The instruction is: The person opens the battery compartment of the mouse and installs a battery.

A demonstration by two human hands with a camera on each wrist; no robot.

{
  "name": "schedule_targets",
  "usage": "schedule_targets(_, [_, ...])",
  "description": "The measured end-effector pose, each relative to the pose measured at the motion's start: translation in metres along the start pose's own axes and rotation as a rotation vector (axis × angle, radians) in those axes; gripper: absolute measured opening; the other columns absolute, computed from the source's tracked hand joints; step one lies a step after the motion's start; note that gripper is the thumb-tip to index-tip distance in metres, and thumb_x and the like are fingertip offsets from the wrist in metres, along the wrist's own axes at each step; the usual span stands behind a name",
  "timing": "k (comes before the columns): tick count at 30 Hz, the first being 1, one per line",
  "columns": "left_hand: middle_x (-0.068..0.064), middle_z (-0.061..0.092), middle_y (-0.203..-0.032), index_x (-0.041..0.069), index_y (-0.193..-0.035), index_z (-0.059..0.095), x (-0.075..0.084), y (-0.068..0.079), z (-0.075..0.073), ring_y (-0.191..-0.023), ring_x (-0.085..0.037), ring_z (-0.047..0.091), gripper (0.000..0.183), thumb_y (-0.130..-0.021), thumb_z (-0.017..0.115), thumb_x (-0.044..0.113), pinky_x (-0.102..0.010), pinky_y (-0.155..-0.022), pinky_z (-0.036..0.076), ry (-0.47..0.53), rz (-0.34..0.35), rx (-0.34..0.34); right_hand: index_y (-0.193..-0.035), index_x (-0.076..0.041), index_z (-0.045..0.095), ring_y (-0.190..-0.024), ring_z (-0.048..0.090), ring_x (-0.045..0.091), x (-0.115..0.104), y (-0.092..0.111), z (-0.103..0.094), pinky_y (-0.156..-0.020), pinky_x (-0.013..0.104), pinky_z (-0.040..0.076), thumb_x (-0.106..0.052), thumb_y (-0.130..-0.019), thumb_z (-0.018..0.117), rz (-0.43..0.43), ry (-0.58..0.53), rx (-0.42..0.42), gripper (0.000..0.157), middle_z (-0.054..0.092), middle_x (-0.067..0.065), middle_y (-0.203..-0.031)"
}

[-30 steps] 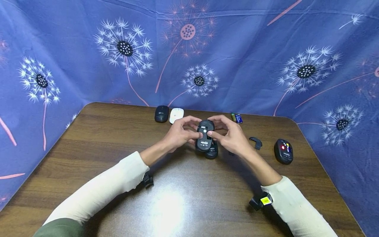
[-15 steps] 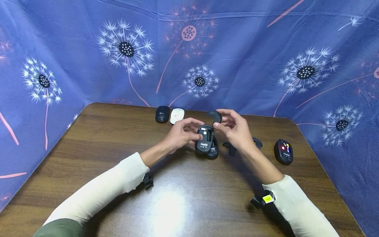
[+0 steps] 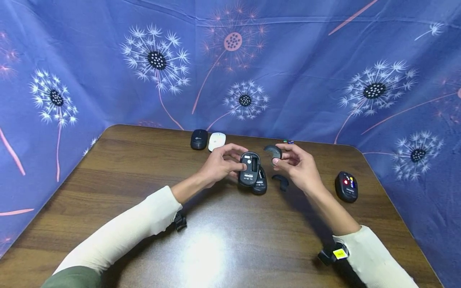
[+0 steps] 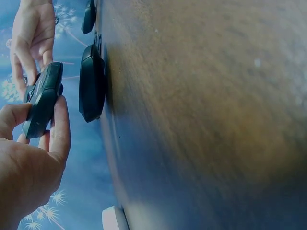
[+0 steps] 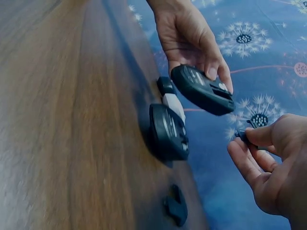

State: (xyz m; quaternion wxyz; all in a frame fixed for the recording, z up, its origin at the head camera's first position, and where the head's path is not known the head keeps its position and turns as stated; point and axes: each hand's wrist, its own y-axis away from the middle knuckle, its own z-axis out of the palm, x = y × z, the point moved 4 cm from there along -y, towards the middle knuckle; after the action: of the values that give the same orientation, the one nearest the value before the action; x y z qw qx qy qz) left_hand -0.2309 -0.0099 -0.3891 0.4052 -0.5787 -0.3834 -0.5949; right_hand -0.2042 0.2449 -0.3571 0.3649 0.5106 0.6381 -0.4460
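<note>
One black mouse point(image 3: 248, 171), underside showing and battery slot uncovered, is gripped between thumb and fingers of the left hand point(image 3: 217, 165), raised above the wooden table point(image 3: 144, 168). A curved dark cover point(image 3: 275, 151) is pinched by the right hand point(image 3: 303, 166), near the mouse but apart from it. Below, a second upturned mouse point(image 3: 260, 186) is seen on the table, with another cover point(image 3: 283, 182) beside it. Compact black mouse point(image 3: 199, 140) and white mouse point(image 3: 217, 141) are set side by side near the back edge; red-lit mouse point(image 3: 346, 187) is placed far right.
</note>
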Motion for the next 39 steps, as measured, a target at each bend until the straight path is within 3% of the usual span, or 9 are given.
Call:
schedule_targets(5, [-0.014, 0.072, -0.114, 0.002, -0.143, 0.071, 0.000, 0.001, 0.000, -0.089, -0.016, 0.074, 0.056, -0.090, 0.084, -0.010, -0.044, -0.075, 0.075, 0.007, 0.000, 0.003, -0.151, 0.005, 0.064, -0.082, 0.080, 0.005, 0.008, 0.004, -0.009, -0.083, 0.034, 0.074, 0.006, -0.100, 0.079, 0.044, -0.023, -0.012, 0.053, 0.082, 0.004, -0.100])
schedule_targets(16, [-0.014, 0.072, -0.114, 0.003, -0.142, 0.072, 0.000, 0.001, -0.001, -0.089, -0.017, 0.073, 0.055, -0.090, 0.084, -0.009, -0.042, -0.073, 0.075, 0.009, -0.006, 0.016, -0.153, 0.006, 0.062, -0.081, 0.082, 0.007, 0.025, 0.014, -0.033, -0.083, 0.038, 0.074, 0.000, -0.102, 0.081, 0.143, 0.075, -0.059, 0.055, 0.080, 0.001, -0.093])
schedule_targets(21, [-0.013, 0.072, -0.114, 0.003, -0.142, 0.072, -0.001, 0.001, -0.002, -0.089, -0.017, 0.073, 0.054, -0.091, 0.084, -0.009, -0.042, -0.072, 0.074, 0.009, -0.013, 0.018, -0.153, 0.004, 0.063, -0.082, 0.081, 0.007, 0.034, 0.018, -0.043, -0.079, 0.034, 0.074, -0.006, -0.103, 0.081, 0.181, 0.157, -0.072, 0.054, 0.082, 0.003, -0.095])
schedule_targets(39, [-0.013, 0.073, -0.113, 0.006, -0.142, 0.073, -0.002, 0.001, -0.001, -0.090, -0.016, 0.074, 0.055, -0.090, 0.085, -0.008, -0.038, -0.074, 0.074, -0.019, -0.019, 0.018, -0.157, 0.007, 0.056, -0.087, 0.082, 0.013, 0.057, 0.025, -0.063, -0.077, 0.035, 0.074, -0.007, -0.106, 0.079, 0.322, 0.255, -0.167, 0.058, 0.083, 0.012, -0.102])
